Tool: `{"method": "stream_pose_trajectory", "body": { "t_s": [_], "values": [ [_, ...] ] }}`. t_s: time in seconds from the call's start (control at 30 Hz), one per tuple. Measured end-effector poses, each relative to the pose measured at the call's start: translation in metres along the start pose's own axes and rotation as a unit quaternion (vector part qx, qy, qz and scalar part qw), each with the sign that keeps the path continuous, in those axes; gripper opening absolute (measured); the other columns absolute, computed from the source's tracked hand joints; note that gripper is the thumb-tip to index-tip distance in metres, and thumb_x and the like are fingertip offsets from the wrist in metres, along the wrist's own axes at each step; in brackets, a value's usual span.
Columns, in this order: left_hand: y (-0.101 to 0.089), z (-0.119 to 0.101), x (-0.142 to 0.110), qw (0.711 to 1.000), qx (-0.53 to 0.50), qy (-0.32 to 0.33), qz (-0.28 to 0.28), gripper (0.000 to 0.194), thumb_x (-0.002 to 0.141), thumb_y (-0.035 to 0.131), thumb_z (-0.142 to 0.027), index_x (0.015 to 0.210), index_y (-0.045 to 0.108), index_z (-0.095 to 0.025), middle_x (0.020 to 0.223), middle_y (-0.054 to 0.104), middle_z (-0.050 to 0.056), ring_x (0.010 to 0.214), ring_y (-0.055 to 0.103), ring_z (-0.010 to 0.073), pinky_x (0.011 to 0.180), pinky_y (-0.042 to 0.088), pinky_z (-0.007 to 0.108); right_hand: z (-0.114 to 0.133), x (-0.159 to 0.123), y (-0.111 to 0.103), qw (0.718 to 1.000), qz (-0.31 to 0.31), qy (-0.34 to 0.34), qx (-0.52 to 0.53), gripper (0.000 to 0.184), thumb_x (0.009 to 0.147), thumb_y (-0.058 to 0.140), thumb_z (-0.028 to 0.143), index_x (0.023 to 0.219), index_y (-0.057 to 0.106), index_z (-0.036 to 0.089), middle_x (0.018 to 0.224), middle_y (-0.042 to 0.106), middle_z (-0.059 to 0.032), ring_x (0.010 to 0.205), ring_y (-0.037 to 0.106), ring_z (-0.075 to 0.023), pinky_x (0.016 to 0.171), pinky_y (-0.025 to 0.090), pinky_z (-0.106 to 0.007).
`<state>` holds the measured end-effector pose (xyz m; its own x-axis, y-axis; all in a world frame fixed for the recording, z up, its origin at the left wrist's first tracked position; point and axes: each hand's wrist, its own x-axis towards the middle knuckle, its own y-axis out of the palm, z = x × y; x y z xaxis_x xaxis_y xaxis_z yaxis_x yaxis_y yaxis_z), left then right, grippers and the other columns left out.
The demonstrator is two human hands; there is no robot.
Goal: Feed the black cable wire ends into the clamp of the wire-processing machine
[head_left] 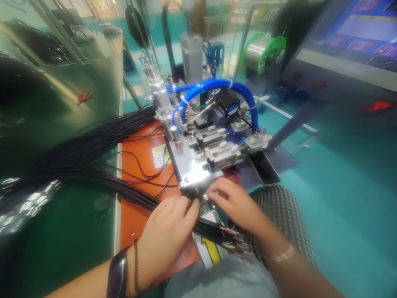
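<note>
My left hand [166,234] is closed in a pinch at the front edge of a metal machine [201,145] with blue air hoses [214,89]. It grips a thin black cable from the bundle of black cables [87,157] that runs in from the left. My right hand [237,205] lies just to the right, fingers curled and touching the same spot at the machine's front. The cable ends [235,242] with coloured wire tips lie under my right wrist.
The machine stands on an orange plate [136,165] beside a green table [62,231]. A black phone [265,167] lies right of the machine. A green-rimmed reel [265,51] and a screen [356,33] stand at the back right. Red scissors [83,96] lie far left.
</note>
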<state>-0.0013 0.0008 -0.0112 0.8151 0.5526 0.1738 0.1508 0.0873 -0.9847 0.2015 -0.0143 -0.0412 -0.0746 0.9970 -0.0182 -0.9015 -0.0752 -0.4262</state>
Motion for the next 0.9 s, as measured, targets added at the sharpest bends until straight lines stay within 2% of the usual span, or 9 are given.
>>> {"method": "stream_pose_trajectory", "body": {
  "t_s": [0.2, 0.3, 0.37, 0.47, 0.53, 0.63, 0.73, 0.8, 0.9],
  "values": [
    [-0.007, -0.01, -0.001, 0.997, 0.046, -0.032, 0.058, 0.033, 0.07, 0.047, -0.001, 0.098, 0.061, -0.011, 0.085, 0.057, 0.008, 0.073, 0.052, 0.0211, 0.065, 0.05, 0.036, 0.003, 0.006, 0.013, 0.986, -0.015, 0.147, 0.071, 0.008, 0.079, 0.052, 0.015, 0.073, 0.057, 0.017, 0.066, 0.053, 0.0031, 0.063, 0.051, -0.0127, 0.061, 0.039, -0.024],
    [-0.011, -0.017, -0.004, 0.994, 0.081, -0.042, 0.056, 0.041, 0.066, 0.052, -0.004, 0.105, 0.061, -0.007, 0.106, 0.059, 0.014, 0.093, 0.054, 0.0272, 0.08, 0.051, 0.04, 0.003, 0.009, 0.017, 0.977, -0.019, 0.185, 0.107, 0.005, 0.074, 0.054, 0.014, 0.071, 0.056, 0.017, 0.063, 0.051, 0.0042, 0.06, 0.048, -0.0117, 0.058, 0.038, -0.023],
    [-0.013, -0.021, -0.008, 0.993, 0.092, -0.048, 0.065, 0.051, 0.063, 0.054, -0.008, 0.113, 0.058, -0.003, 0.108, 0.059, 0.016, 0.097, 0.054, 0.0296, 0.083, 0.051, 0.042, -0.001, 0.008, 0.016, 0.975, -0.024, 0.18, 0.124, 0.001, 0.074, 0.057, 0.017, 0.073, 0.056, 0.017, 0.062, 0.049, 0.0048, 0.06, 0.047, -0.0115, 0.057, 0.037, -0.023],
    [-0.015, -0.022, -0.01, 0.989, 0.088, -0.064, 0.098, 0.057, 0.063, 0.054, -0.009, 0.12, 0.054, -0.003, 0.092, 0.063, 0.012, 0.083, 0.057, 0.0264, 0.073, 0.053, 0.041, -0.006, 0.002, 0.01, 0.98, -0.049, 0.136, 0.135, 0.008, 0.077, 0.059, 0.022, 0.084, 0.057, 0.018, 0.064, 0.046, 0.0057, 0.059, 0.046, -0.0109, 0.056, 0.038, -0.022],
    [-0.016, -0.021, -0.009, 0.989, 0.079, -0.067, 0.104, 0.057, 0.065, 0.053, -0.008, 0.121, 0.053, -0.005, 0.089, 0.063, 0.01, 0.079, 0.057, 0.0247, 0.071, 0.053, 0.04, -0.007, -0.005, 0.002, 0.989, -0.049, 0.075, 0.118, 0.011, 0.08, 0.059, 0.02, 0.091, 0.059, 0.02, 0.07, 0.049, 0.0043, 0.062, 0.048, -0.0109, 0.058, 0.039, -0.022],
    [-0.017, -0.018, -0.007, 0.992, 0.06, -0.06, 0.095, 0.052, 0.066, 0.053, -0.008, 0.118, 0.055, -0.007, 0.089, 0.063, 0.01, 0.077, 0.058, 0.0243, 0.068, 0.053, 0.04, -0.002, -0.015, -0.013, 0.994, 0.046, -0.077, 0.062, 0.021, 0.082, 0.06, 0.014, 0.099, 0.065, 0.024, 0.087, 0.057, -0.0002, 0.078, 0.054, -0.0133, 0.071, 0.044, -0.025],
    [-0.014, -0.01, -0.004, 0.994, 0.042, -0.058, 0.082, 0.046, 0.067, 0.053, -0.007, 0.113, 0.058, -0.008, 0.092, 0.065, 0.012, 0.079, 0.059, 0.0254, 0.068, 0.054, 0.042, 0.007, -0.018, -0.021, 0.969, 0.158, -0.188, 0.022, 0.028, 0.085, 0.059, 0.012, 0.105, 0.068, 0.029, 0.096, 0.06, -0.0025, 0.092, 0.056, -0.015, 0.083, 0.045, -0.028],
    [-0.011, -0.004, -0.003, 0.995, 0.048, -0.063, 0.06, 0.043, 0.068, 0.052, -0.003, 0.11, 0.059, -0.008, 0.103, 0.064, 0.015, 0.086, 0.06, 0.0269, 0.073, 0.054, 0.043, 0.011, -0.018, -0.021, 0.961, 0.175, -0.213, 0.012, 0.027, 0.087, 0.056, 0.013, 0.104, 0.07, 0.029, 0.096, 0.062, -0.003, 0.09, 0.057, -0.0146, 0.084, 0.045, -0.029],
    [-0.009, 0.004, -0.001, 0.996, 0.05, -0.074, 0.025, 0.039, 0.072, 0.048, 0.001, 0.107, 0.06, -0.009, 0.109, 0.064, 0.015, 0.092, 0.06, 0.0275, 0.078, 0.053, 0.044, 0.011, -0.016, -0.014, 0.963, 0.146, -0.226, 0.02, 0.023, 0.088, 0.055, 0.014, 0.098, 0.071, 0.027, 0.091, 0.065, -0.003, 0.086, 0.057, -0.0146, 0.081, 0.046, -0.029]
  ]
}}
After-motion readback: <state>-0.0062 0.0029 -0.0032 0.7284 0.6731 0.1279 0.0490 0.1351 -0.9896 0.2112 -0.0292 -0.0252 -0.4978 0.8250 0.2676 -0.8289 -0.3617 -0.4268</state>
